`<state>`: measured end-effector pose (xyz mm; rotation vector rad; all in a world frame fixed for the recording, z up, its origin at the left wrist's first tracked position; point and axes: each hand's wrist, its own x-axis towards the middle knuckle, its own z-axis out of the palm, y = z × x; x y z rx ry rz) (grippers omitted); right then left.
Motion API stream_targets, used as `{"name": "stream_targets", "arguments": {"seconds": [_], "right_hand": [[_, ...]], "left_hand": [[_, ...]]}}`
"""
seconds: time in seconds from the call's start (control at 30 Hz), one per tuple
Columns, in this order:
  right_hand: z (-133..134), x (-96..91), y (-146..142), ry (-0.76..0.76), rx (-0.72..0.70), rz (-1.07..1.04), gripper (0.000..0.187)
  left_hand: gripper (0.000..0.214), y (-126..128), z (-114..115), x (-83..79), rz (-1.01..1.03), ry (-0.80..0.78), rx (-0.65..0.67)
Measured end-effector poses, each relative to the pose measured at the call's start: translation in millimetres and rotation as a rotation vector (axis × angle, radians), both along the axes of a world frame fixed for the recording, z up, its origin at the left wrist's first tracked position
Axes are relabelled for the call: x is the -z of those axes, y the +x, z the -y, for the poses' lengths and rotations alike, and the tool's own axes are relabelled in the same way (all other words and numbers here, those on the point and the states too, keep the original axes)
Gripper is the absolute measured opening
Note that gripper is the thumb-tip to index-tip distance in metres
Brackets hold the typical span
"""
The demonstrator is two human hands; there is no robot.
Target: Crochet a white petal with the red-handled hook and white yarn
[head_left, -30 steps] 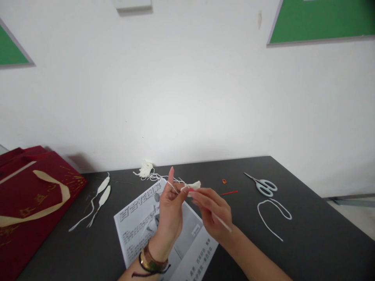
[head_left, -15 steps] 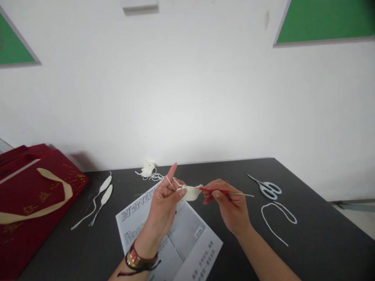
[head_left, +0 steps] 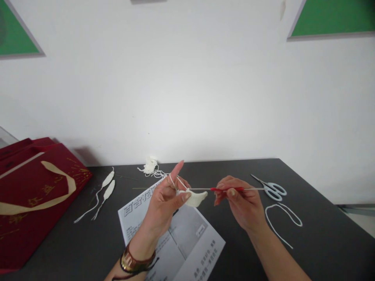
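My left hand (head_left: 168,201) pinches a small white crocheted piece (head_left: 195,198) between thumb and fingers, with white yarn looped over the raised index finger. The yarn trails back to a small white yarn clump (head_left: 150,165) by the wall. My right hand (head_left: 238,203) grips a crochet hook (head_left: 227,189) with a red handle, held level, its thin metal tip reaching into the white piece. Both hands hover above a printed instruction sheet (head_left: 187,238) on the black table (head_left: 322,242).
Pale blue scissors (head_left: 271,188) and a loose loop of white cord (head_left: 283,218) lie at the right. Two finished white crocheted petals (head_left: 105,187) with tails lie at the left, beside a dark red gift bag (head_left: 32,195). A white wall stands behind the table.
My right hand turned the hook from pointing down to lying level, then slid right, drawing the hook outward. My left hand tilted with the piece. The view shifted slightly.
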<state>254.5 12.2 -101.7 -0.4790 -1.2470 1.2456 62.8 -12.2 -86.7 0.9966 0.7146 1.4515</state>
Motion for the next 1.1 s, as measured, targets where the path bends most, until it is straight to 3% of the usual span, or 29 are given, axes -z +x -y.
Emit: {"name": "stream_targets", "arguments": {"seconds": [0.27, 0.47, 0.93, 1.1], "right_hand": [[1.0, -4.7, 4.1, 0.075, -0.028, 0.037, 0.013], [1.5, -7.6, 8.6, 0.048, -0.035, 0.055, 0.014], [1.3, -6.3, 4.4, -0.007, -0.047, -0.036, 0.011], [1.9, -5.4, 2.1, -0.014, -0.054, -0.064, 0.011]], "left_hand": [[0.067, -6.4, 0.3, -2.4, 0.030, -0.025, 0.150], [0.067, -7.6, -0.8, -1.5, 0.043, -0.051, 0.241], [0.063, -6.3, 2.7, 0.8, -0.228, 0.190, -0.035], [0.063, -4.9, 4.4, -0.2, -0.261, 0.230, -0.073]]}}
